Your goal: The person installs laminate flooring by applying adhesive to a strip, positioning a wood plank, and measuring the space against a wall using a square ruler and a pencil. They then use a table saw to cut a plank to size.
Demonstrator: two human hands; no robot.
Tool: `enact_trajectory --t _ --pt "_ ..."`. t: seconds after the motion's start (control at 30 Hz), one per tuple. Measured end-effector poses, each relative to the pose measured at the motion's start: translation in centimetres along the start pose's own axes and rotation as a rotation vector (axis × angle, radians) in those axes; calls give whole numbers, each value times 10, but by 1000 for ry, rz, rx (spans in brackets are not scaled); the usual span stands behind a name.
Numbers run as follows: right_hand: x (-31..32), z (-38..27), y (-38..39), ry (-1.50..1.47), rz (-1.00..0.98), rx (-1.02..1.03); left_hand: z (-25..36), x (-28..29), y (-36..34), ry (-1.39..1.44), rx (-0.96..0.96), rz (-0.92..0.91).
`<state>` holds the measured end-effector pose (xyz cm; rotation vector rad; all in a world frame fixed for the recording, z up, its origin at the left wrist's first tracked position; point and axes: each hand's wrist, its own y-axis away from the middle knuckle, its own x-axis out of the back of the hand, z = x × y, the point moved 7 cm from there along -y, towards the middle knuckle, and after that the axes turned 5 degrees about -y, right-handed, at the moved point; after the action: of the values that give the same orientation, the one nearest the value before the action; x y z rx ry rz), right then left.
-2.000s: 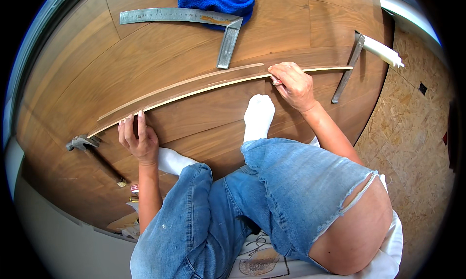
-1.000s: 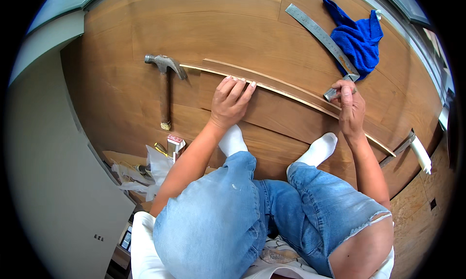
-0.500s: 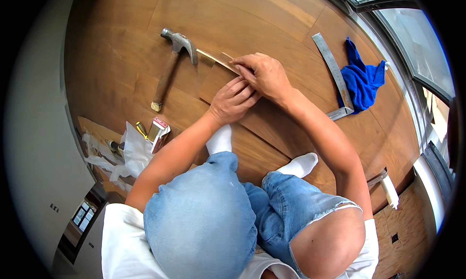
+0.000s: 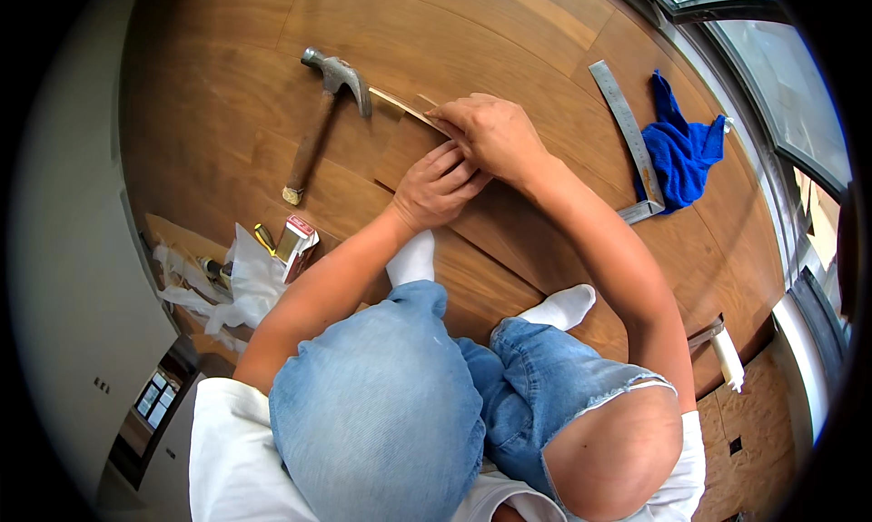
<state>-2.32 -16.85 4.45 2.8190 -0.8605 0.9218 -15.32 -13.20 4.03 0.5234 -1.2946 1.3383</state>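
A brown wooden floorboard [image 4: 400,150] with a pale far edge lies in front of me, a dark gap running along its near side. My left hand [image 4: 440,188] rests on it, its fingers curled together at the far edge. Close against it, my right hand [image 4: 495,139] is closed in a pinch over the same edge. Whatever lies between the fingertips is largely hidden. A thin brown strip [image 4: 426,103] shows beside the right fingertips. Left of the hands, a claw hammer [image 4: 313,141] lies with its claw by the board's pale edge.
A metal square [image 4: 627,132] and a blue cloth [image 4: 679,159] lie at right, near the window frame. A white tube in a caulking gun [image 4: 727,359] is lower right. At left are a small box [image 4: 296,241], a yellow-handled tool [image 4: 263,239] and white plastic wrapping [image 4: 250,281].
My right hand has shifted slightly to the left and up along the board's edge, its fingers lower over it. The left hand stays nearly where it was.
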Motion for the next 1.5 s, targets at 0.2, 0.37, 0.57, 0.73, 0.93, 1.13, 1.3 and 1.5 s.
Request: enact_trajectory --t 0.2,0.37,0.57,0.73,0.93,1.13,1.3,1.5 --pt "39 4 51 26 -135 -50 2 -1 -2 -95 -9 -36" --pt "70 3 101 72 -186 -149 3 -4 -4 -100 -10 -61" --pt "99 -1 165 207 -301 -181 5 -5 -5 -116 -21 -48" --pt "123 -4 218 313 -381 -217 6 -6 -5 -134 -26 -74" --pt "144 -1 278 371 -484 -289 6 -5 -2 -134 -26 -74" --pt "167 -5 313 458 -457 -294 7 -6 -2 -148 -28 -58" --pt "181 -6 318 447 -175 -410 8 -9 -2 -142 -33 -61" --pt "151 -4 342 471 140 -503 8 -6 -1 -150 -22 -73"
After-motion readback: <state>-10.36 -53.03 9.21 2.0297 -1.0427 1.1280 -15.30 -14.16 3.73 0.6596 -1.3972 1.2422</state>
